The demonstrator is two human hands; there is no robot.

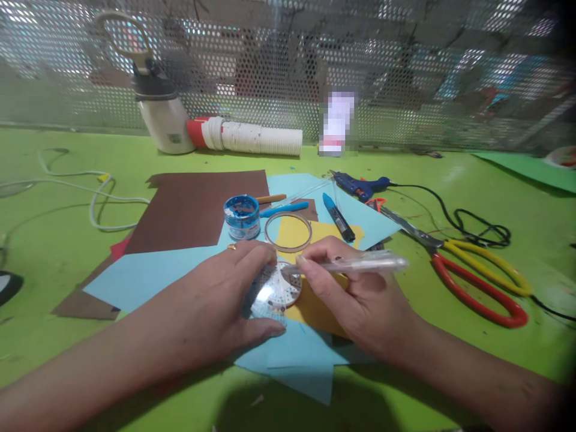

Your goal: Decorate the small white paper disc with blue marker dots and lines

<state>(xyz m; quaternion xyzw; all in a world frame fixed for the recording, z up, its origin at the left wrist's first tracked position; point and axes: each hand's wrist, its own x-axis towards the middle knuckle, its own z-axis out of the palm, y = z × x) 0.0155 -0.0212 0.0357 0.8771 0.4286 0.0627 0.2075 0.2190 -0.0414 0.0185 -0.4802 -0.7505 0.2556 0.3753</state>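
My left hand (220,300) presses fingers-down on a small round patterned disc (279,289) that lies on yellow paper (310,300). A ring shows on one of its fingers. My right hand (355,294) grips a clear pen (355,263), its tip touching the disc's edge. Light blue paper (148,273) lies under both hands. A clear tape ring (288,231) and a blue paint jar (242,216) sit just beyond the fingers.
Red and yellow scissors (477,282) lie at the right, a blue glue gun (360,185) with black cord behind them. A blue marker (338,217), brown paper (198,207), a white bottle (164,117), stacked cups (252,137) and a white cable (96,192) fill the green table (54,252).
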